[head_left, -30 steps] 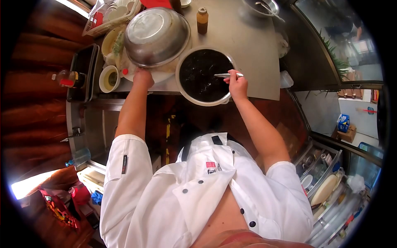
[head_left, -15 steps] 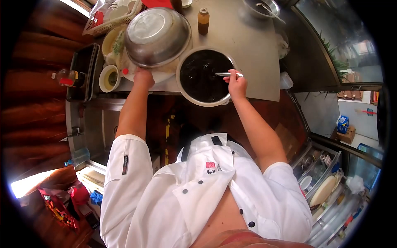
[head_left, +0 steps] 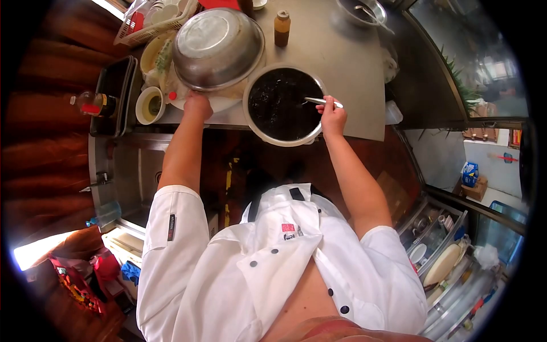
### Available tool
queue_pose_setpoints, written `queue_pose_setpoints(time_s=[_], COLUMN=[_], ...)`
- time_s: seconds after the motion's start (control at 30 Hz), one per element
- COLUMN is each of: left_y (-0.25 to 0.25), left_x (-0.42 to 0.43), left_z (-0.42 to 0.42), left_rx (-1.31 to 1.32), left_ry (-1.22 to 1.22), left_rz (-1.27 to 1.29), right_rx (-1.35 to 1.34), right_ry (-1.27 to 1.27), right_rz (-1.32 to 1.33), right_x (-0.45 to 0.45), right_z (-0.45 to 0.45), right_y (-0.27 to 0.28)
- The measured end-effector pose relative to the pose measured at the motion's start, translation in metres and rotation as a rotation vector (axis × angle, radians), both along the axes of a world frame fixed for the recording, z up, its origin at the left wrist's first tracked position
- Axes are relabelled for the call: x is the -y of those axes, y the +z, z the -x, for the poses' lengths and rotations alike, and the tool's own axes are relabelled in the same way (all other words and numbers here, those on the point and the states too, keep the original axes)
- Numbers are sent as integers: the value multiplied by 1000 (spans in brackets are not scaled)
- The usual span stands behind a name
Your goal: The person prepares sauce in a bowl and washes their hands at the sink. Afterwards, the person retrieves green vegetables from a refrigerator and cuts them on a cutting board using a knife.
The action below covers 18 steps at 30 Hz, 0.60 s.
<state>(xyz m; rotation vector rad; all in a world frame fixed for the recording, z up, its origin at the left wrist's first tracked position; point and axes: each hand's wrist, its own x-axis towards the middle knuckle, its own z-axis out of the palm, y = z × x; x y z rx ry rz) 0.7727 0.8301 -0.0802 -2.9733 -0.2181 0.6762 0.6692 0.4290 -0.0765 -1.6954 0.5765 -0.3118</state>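
Observation:
A round pot full of dark liquid stands at the counter's front edge. My right hand is closed on the handle of a metal utensil at the pot's right rim; the utensil's far end is over or in the liquid. Left of the pot, an upturned metal bowl rests tilted over a white plate. My left hand is closed at the bowl's lower rim, its fingertips hidden, so what it grips is unclear. A small red cap lies beside it.
Behind the pot stands a bottle of brown liquid. A cup, dark trays and a basket are at the left. Another metal bowl with a utensil is at the back right. A sink lies lower left.
My right hand has moved slightly right with the utensil, whose tip has shifted from the middle toward the pot's right side. My left hand has stayed at the bowl's rim.

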Motion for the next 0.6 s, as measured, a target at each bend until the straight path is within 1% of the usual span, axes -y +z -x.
queue_pose_setpoints(time_s=[0.03,0.1,0.13,0.17,0.2,0.23,0.27,0.3,0.33,0.4,0.43,0.5,0.53,0.6], left_y=[2,4,6,9,11,11,11,11,9,2,-2,-5,-6,-3], left_x=[0,3,3,4,5,6,6,6,4,0,-1,-2,-4,-2], left_z=[0,1,3,4,4,2,-1,-3,-3,-3,-4,-4,-4,-3], left_rx=[3,-22,-25,-18,-9,-6,-52,-101,-102,-72,-70,-38,-37,-15], left_ry=[4,-141,-144,-103,-59,-55,-77,-104,-107,-46,-47,-88,-87,-77], left_rz=[-1,-144,-142,-88,-35,-33,-80,-129,-130,-25,-24,-82,-84,-57], right_rx=[3,25,42,38,-8,-51,-26,-25,-41,-77,-76,-21,-20,-39], right_ry=[4,87,110,109,36,-35,-44,-42,15,96,95,-52,-51,88], right_rz=[-1,12,34,38,7,-24,-17,-18,2,96,98,22,21,32], right_x=[2,3,5,10,18,25,24,23,22,26,30,32,32,28], right_z=[-1,4,5,7,7,5,6,9,16,23,24,25,28,37], right_y=[-3,2,6,5,4,3,4,4,5,8,3,-1,-4,2])
